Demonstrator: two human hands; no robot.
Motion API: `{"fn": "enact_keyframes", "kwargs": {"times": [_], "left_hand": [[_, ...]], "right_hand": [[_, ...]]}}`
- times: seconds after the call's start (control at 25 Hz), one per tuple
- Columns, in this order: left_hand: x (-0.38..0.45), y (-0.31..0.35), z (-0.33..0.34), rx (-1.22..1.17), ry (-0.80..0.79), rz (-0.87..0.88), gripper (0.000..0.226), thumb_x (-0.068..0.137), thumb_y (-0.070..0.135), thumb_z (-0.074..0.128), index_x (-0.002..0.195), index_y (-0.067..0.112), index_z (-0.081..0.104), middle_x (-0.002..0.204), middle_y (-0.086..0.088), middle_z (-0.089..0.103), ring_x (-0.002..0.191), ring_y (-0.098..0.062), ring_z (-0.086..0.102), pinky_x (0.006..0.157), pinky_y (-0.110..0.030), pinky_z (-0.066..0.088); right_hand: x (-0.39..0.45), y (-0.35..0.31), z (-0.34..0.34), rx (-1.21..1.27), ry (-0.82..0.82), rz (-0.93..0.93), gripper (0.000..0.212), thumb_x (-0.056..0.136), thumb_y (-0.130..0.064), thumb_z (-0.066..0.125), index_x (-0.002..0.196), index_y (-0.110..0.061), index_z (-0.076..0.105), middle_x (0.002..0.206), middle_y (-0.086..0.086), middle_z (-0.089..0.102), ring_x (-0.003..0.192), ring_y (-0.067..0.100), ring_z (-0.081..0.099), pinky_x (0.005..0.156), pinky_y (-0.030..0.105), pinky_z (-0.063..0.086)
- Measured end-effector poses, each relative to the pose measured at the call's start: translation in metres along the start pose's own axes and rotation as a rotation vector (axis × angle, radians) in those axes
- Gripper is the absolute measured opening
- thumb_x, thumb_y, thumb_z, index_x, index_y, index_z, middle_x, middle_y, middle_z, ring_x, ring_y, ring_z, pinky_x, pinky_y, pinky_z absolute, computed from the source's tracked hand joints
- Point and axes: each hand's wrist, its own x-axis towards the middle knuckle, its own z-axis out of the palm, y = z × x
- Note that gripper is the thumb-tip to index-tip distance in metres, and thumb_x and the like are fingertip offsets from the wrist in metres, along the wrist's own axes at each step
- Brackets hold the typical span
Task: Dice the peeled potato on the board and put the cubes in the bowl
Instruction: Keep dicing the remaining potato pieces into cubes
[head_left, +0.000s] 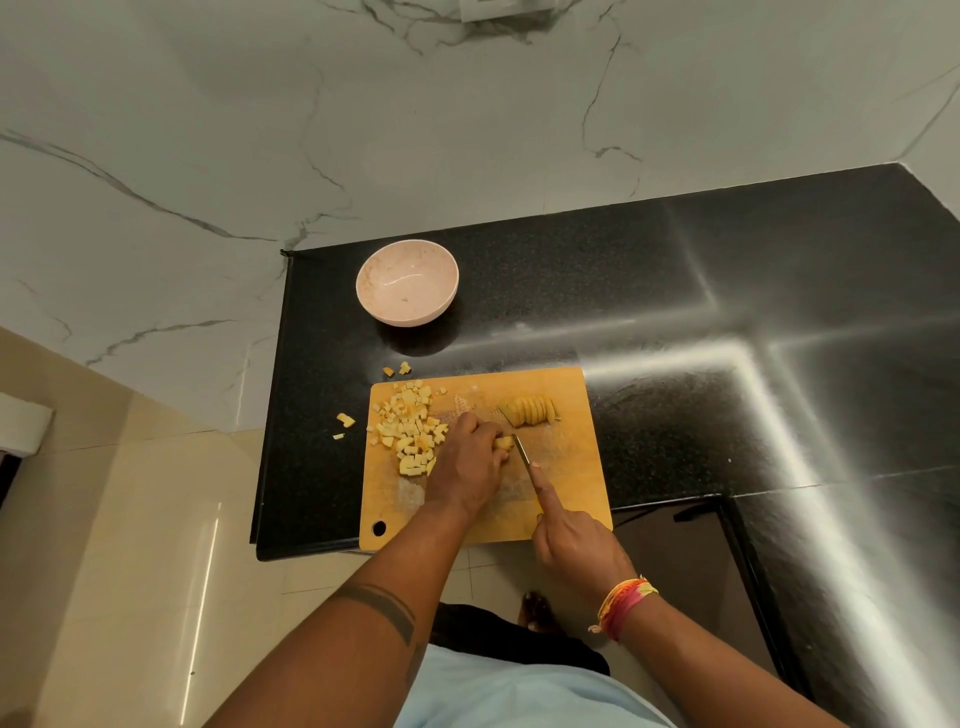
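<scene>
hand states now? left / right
Left hand: fingers curled, holding a potato piece on the board.
Right hand: gripping the knife, index finger along its spine.

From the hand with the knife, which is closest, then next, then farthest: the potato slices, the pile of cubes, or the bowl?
From the right hand:
1. Potato slices, up the board.
2. Pile of cubes, board's left side.
3. Bowl, on the counter beyond the board.

Dim, glare streaks on the countertop (727, 364), edges warped
</scene>
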Motion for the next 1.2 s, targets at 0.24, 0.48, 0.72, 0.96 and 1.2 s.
{"fn": "enact_keyframes", "kwargs": {"times": [0.24, 0.48, 0.72, 0.96, 1.2], "left_hand": [[0.001, 0.002, -0.002, -0.013, -0.014, -0.032, 0.032, 0.098, 0.025, 0.063, 0.129, 0.019, 0.066, 0.121, 0.001, 0.053, 0.109, -0.018, 0.056, 0.094, -0.036, 0.052], [0.001, 0.004, -0.003, 0.006, -0.005, -0.034, 0.030, 0.100, 0.019, 0.059, 0.129, 0.016, 0.067, 0.119, -0.001, 0.055, 0.107, -0.021, 0.059, 0.092, -0.036, 0.053], [0.000, 0.006, -0.003, 0.029, 0.011, -0.049, 0.025, 0.102, 0.020, 0.055, 0.121, 0.019, 0.071, 0.112, -0.002, 0.055, 0.098, -0.021, 0.059, 0.082, -0.036, 0.055], [0.002, 0.006, -0.002, -0.002, 0.026, -0.070, 0.026, 0.100, 0.021, 0.061, 0.124, 0.015, 0.070, 0.120, -0.003, 0.056, 0.106, -0.021, 0.059, 0.086, -0.029, 0.050], [0.000, 0.009, -0.006, -0.040, 0.040, -0.116, 0.026, 0.096, 0.017, 0.065, 0.122, 0.015, 0.067, 0.122, -0.003, 0.056, 0.108, -0.024, 0.059, 0.090, -0.035, 0.052]], "right_hand": [[-0.001, -0.008, 0.006, 0.016, 0.016, 0.006, 0.077, 0.102, -0.024, 0.036, 0.162, -0.030, -0.013, 0.065, -0.003, 0.054, 0.054, 0.017, 0.052, 0.051, 0.035, 0.040], [0.013, -0.018, 0.007, 0.003, 0.008, 0.009, 0.077, 0.101, -0.024, 0.036, 0.161, -0.030, -0.012, 0.072, 0.002, 0.057, 0.057, 0.020, 0.051, 0.056, 0.037, 0.041], [0.034, -0.028, 0.001, -0.021, 0.008, 0.014, 0.073, 0.103, -0.030, 0.034, 0.162, -0.032, -0.009, 0.077, 0.007, 0.057, 0.063, 0.028, 0.052, 0.061, 0.038, 0.042], [-0.013, -0.013, 0.016, -0.086, -0.035, 0.006, 0.081, 0.101, -0.025, 0.034, 0.157, -0.032, -0.025, 0.076, 0.006, 0.065, 0.060, 0.024, 0.061, 0.059, 0.040, 0.054], [-0.011, -0.016, 0.011, 0.003, 0.021, 0.006, 0.079, 0.101, -0.026, 0.034, 0.158, -0.035, -0.020, 0.069, 0.002, 0.061, 0.057, 0.022, 0.058, 0.058, 0.040, 0.051]]}}
